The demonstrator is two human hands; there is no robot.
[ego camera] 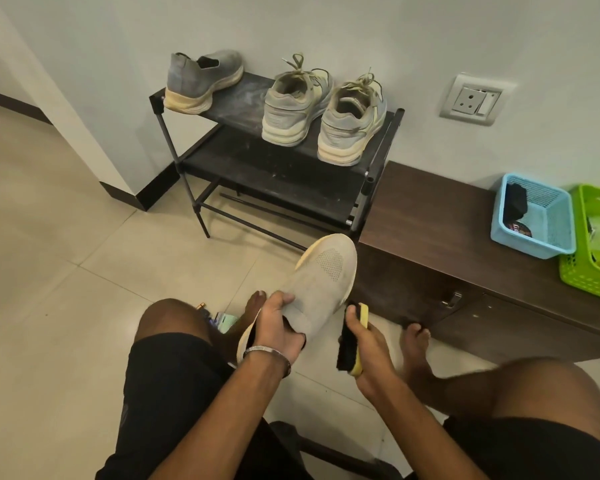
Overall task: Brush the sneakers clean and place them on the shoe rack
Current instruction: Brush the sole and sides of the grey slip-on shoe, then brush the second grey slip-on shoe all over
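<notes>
My left hand (280,329) grips a grey knit sneaker (321,277) by its collar, toe pointing away from me above the floor. Just to the right of the shoe, my right hand (368,348) holds a yellow-backed brush (352,341) with black bristles facing the shoe's side. On the top shelf of the black shoe rack (243,109) stand a matching grey knit sneaker (201,81) at the left and a pair of laced grey sneakers (323,112) at the right.
A low brown cabinet (440,244) stands right of the rack, with a blue basket (534,220) and a green basket (596,240) on it. My bare knees and feet flank the shoe. Small items lie on the tiled floor (66,271) by my left knee.
</notes>
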